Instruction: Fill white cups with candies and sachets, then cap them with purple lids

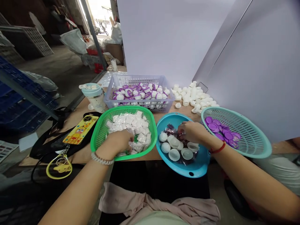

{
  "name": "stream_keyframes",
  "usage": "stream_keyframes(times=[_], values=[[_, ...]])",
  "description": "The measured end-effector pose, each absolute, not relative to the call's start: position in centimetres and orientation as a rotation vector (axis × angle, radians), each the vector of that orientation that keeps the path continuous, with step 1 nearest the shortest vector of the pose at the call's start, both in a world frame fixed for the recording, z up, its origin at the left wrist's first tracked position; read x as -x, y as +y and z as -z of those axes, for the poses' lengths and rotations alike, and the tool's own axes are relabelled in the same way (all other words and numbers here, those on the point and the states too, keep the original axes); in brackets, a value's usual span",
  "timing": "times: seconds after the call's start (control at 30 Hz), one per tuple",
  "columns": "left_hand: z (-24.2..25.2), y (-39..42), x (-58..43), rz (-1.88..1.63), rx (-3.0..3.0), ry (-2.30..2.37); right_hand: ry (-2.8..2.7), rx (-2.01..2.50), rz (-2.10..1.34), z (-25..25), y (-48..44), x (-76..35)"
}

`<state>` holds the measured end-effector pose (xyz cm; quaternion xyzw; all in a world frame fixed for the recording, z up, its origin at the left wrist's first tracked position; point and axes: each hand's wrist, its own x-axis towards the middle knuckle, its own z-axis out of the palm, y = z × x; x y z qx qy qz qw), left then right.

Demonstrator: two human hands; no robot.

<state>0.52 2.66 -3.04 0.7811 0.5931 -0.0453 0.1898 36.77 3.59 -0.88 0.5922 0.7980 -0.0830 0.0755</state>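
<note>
My left hand (121,139) reaches into a green basket (95,142) of small white plastic-wrapped packets (128,120). Its fingers curl down among them, and what they pinch, if anything, is hidden. Over a blue basin (185,170) my right hand (191,131) is bent with its fingers closed, pointing down at dark wrapped packets (171,128). Whether one is between the fingertips cannot be made out. Several small white cups (174,154) lie in the basin, most with their mouths up, just below my right hand.
Behind stands a lilac crate (138,107) of white cups with purple lids. Loose white cups (197,97) are heaped beside it. A pale teal basket (255,137) holds purple discs (223,132). At left are a tumbler (96,98) and a yellow phone (81,129). White panels (168,40) rise behind.
</note>
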Motion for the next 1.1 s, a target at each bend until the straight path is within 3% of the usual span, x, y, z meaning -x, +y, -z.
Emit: stream_keyframes(times=[0.1,0.37,0.5,0.6,0.73,0.97,1.03,1.1], values=[[3.0,2.4,-1.1,0.107,-2.193,1.696,2.509,-1.831,0.291,-0.7,2.1,-36.6],[-0.1,2.2,-0.1,-0.238,-2.089,1.736,3.066,-1.811,1.296,-2.2,-3.3,-34.9],[-2.0,1.0,-0.3,-0.59,-1.931,1.714,2.924,-1.81,1.87,-1.8,-4.4,-33.2],[-2.5,-0.7,-2.5,-0.95,-1.633,1.432,2.676,-1.794,2.355,-1.4,-4.8,-31.2],[-2.4,-3.1,-6.5,-1.044,-1.448,1.063,2.486,-1.647,2.806,-1.5,-5.1,-29.1],[-1.6,-5.4,-9.9,-0.869,-1.566,0.76,2.765,-1.911,2.785,-3.0,-6.2,-30.9],[-1.6,-5.8,-10.4,-0.806,-1.595,0.703,2.931,-2.001,2.517,-2.8,-6.5,-31.3],[-1.6,-6.1,-10.9,-0.77,-1.624,0.66,3.191,-2.103,2.039,-2.3,-6.7,-31.6]])
